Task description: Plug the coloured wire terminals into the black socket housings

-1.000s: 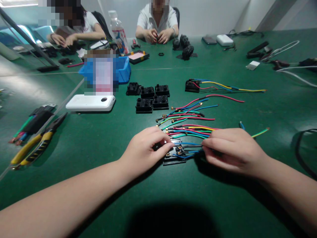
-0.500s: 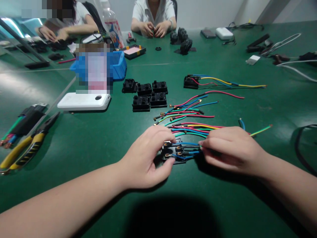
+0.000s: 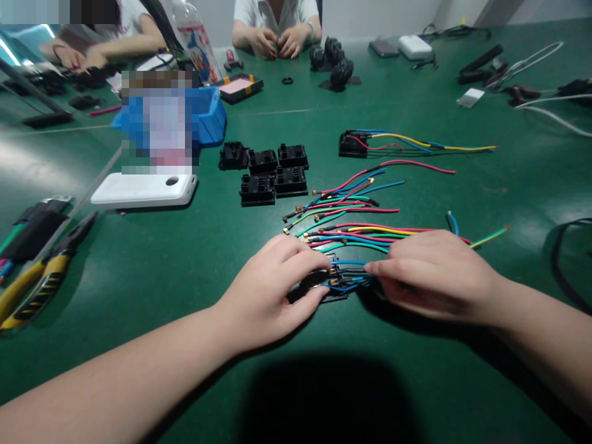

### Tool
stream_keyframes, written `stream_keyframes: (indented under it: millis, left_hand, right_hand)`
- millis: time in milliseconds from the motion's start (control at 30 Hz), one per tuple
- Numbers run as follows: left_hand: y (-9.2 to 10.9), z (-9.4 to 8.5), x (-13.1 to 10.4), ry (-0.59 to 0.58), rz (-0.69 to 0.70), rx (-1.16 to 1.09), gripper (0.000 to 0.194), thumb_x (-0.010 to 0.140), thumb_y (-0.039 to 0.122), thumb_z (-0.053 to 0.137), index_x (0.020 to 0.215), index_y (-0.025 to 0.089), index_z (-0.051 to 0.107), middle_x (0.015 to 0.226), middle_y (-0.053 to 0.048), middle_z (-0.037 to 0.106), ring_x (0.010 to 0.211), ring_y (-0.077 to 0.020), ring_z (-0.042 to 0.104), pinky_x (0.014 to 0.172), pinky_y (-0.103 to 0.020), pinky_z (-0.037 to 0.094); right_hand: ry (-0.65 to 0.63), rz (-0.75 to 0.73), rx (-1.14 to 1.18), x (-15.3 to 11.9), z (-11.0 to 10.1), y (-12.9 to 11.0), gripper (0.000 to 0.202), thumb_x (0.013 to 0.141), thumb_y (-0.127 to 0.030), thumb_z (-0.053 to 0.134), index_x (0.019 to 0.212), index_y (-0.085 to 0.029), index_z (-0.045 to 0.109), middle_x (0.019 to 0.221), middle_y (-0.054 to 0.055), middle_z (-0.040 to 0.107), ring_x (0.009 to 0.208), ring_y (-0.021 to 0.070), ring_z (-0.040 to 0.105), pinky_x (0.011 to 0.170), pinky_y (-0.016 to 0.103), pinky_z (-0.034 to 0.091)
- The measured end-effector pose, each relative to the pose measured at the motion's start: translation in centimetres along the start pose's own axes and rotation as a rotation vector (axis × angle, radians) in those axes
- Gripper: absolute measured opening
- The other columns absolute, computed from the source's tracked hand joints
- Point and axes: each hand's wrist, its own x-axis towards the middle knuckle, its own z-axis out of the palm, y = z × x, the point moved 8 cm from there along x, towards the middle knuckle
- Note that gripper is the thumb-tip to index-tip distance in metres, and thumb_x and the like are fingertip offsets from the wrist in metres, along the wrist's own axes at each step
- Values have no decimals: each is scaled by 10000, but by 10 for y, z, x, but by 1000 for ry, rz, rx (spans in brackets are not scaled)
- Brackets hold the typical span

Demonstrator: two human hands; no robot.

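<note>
A small black housing [image 3: 340,295] with brass contacts lies on the green table, partly hidden under my fingers. My left hand [image 3: 282,287] grips its left side, thumb at the near edge and fingertips at the far one. Blue and black wires [image 3: 351,264] run rightward out of the housing. My right hand [image 3: 425,277] pinches these wires just right of the housing. Directly beyond both hands lies a bundle of red, yellow, green and blue wires [image 3: 356,229]. Several similar black housings [image 3: 258,190] sit farther back, and a wired one [image 3: 353,145] stands to their right.
Pliers [image 3: 50,277] and thick cables [image 3: 34,231] lie at the left. A white power bank [image 3: 143,190] is in front of a blue bin [image 3: 210,117]. Two people [image 3: 277,31] sit across the table. A black cable [image 3: 557,265] curves at the right edge.
My left hand's thumb and fingertips have shifted right over the housing, covering more of its left contacts. My right hand still pinches the wires, slightly farther left. The whole view has shifted a little.
</note>
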Motion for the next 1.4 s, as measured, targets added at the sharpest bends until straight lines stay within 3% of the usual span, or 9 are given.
stream_keyframes:
  millis: [267,733,1400]
  left_hand:
    - [2,-1,0,1,37,-4,164,864,180,612,1028,178,614,868,-33,613,822,-161,539,737,-299,447]
    - [3,0,1,-1,38,-25,145,864,161,606,1007,166,626,857,-26,593,824,-153,526,738,-286,434]
    - [6,-4,0,8,49,-2,146,862,137,609,1001,122,652,863,-49,630,847,-162,546,771,-295,457]
  right_hand:
    - [-7,-19,-30,-2,-1,1,129,890,-156,550,1000,-186,611,640,-9,570,555,130,459,547,292,296]
    - [89,-26,-15,2,-8,-3,110,862,-131,590,958,-138,644,641,-3,598,563,117,510,564,263,351]
    - [41,-22,-27,3,-10,-3,142,894,-132,554,1022,-149,613,694,22,604,600,133,481,574,287,351]
